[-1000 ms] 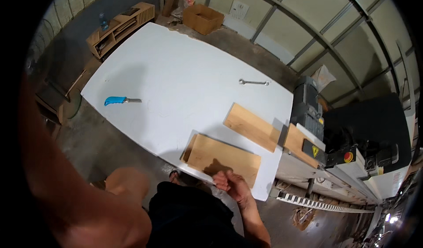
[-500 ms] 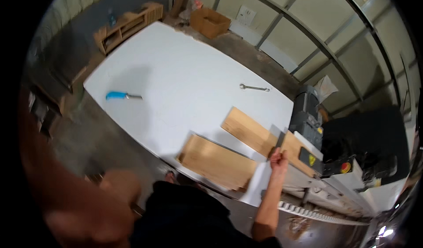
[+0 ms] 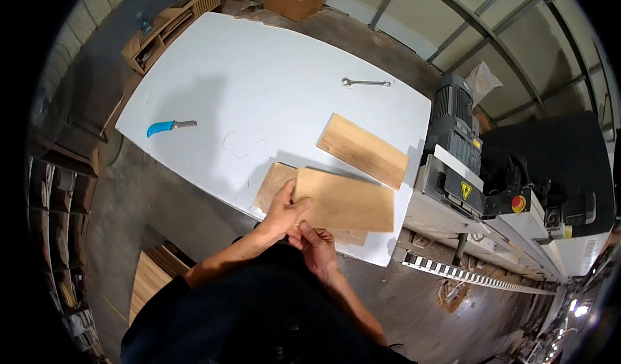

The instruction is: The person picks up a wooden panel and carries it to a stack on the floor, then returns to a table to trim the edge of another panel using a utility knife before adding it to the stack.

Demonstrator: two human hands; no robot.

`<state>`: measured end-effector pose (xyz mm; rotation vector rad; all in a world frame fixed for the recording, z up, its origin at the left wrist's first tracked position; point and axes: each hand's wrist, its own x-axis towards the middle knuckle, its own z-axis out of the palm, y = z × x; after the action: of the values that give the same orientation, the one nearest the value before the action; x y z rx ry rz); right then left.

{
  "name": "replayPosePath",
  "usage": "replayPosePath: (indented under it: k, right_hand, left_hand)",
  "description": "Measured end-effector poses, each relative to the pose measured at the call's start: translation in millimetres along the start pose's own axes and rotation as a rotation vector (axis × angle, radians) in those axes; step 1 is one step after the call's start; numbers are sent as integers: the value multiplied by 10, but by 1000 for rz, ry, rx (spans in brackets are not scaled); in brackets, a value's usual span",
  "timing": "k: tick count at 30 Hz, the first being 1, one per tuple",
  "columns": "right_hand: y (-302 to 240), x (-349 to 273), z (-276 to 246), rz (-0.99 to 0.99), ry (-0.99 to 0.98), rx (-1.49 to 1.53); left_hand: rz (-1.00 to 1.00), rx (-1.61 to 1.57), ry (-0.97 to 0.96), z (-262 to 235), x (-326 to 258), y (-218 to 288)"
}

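A flat, light wooden board (image 3: 349,199) is held in front of me over the near edge of the white table (image 3: 259,92). My left hand (image 3: 284,212) grips its left end, thumb lying on the upper face. At the lower left corner my right hand (image 3: 315,244) pinches the near edge with curled fingers. Under the held board lies another wooden board (image 3: 270,186), mostly covered. Farther back, a third wooden board (image 3: 363,150) rests slanted on the tabletop, apart from both hands.
A blue-handled knife (image 3: 169,127) lies on the table's left side, a metal wrench (image 3: 366,82) at the far right. A machine with a grey motor (image 3: 453,118) and red button (image 3: 518,203) adjoins the right edge. A shelf of parts (image 3: 61,228) stands left; striped panels (image 3: 155,276) are below.
My right hand has come from the table's right edge toward my body. My left hand, blurred at the lower left before, now grips the raised board. The view has shifted.
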<state>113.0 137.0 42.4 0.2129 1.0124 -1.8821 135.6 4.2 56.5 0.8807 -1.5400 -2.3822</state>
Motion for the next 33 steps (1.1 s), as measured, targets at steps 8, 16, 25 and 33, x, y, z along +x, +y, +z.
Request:
replayPosePath:
  k: [8, 16, 25, 33]
  right_hand:
    - [-684, 31, -616, -178, -20, -460]
    - [-1732, 1290, -1762, -684, 660, -1170]
    - [-1766, 1329, -1379, -512, 718, -647]
    - [-1064, 122, -1004, -704, 503, -552]
  left_hand:
    - [106, 188, 105, -683, -47, -55]
    - [389, 1069, 110, -479, 1282, 173]
    - [62, 1035, 217, -82, 2001, 166]
    - [434, 699, 325, -477, 225, 334]
